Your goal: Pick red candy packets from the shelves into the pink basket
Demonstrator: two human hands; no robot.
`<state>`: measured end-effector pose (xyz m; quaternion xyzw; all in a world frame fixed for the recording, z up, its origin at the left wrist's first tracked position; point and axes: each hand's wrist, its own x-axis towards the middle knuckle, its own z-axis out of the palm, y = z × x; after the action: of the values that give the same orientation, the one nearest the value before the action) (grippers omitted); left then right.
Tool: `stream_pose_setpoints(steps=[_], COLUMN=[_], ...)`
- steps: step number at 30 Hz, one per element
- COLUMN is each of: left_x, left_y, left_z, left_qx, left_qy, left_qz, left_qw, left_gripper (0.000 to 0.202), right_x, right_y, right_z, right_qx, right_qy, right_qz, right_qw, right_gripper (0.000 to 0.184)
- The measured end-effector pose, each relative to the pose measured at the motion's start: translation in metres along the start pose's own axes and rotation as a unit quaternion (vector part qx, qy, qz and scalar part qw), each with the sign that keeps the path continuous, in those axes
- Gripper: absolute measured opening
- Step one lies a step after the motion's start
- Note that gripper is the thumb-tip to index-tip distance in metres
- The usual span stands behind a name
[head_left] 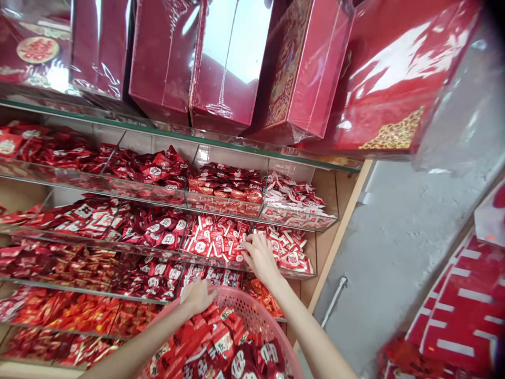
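My left hand (pixel 198 296) is closed over the far rim of a pink plastic basket (pixel 272 321) with small holes in its wall. Inside the basket lie many red and dark red wrapped candies (pixel 221 342). At the shelf, my right hand (pixel 259 258) reaches over the front edge of a clear bin, by the divider between two compartments. Its fingers curl down at the red and white candy packets (pixel 215 237), and whatever is between the fingertips is hidden. More red and white packets (pixel 290 247) lie just right of that hand.
Tiers of clear bins full of red candies (pixel 153 226) extend to the left. Overhead, large red gift boxes (pixel 161 63) in clear wrap stand on a glass shelf (pixel 158 128). A wooden side panel (pixel 341 226) and grey wall (pixel 394 237) bound the right, with red-and-white goods (pixel 461 305) hanging beyond.
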<state>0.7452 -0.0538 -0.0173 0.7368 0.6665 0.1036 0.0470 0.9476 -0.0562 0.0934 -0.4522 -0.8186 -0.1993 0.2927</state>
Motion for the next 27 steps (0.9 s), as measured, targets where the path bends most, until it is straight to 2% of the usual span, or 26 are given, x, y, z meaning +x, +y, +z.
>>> stream_pose_setpoints(steps=[8,17,22,27], left_x=[0.008,0.013,0.011,0.005], left_y=[0.000,0.002,0.007,0.010], left_z=[0.004,0.007,-0.002,-0.011], left_qx=[-0.008,-0.018,-0.009,-0.002], left_qy=[0.009,-0.003,-0.006,-0.017], left_qz=[0.011,0.005,0.002,-0.001], left_qw=[1.000,1.000,1.000,1.000], left_gripper=[0.046,0.048,0.047,0.046], right_x=[-0.001,-0.004,-0.001,-0.002], right_y=[0.006,0.010,0.016,0.021], right_z=[0.008,0.004,0.004,0.005], right_qx=[0.044,0.157,0.234,0.332], right_qy=[0.017,0.042,0.059,0.087], right_qz=[0.007,0.038,0.079,0.116], right_qw=[0.999,0.986,0.967,0.932], right_gripper=[0.008,0.014,0.017,0.017])
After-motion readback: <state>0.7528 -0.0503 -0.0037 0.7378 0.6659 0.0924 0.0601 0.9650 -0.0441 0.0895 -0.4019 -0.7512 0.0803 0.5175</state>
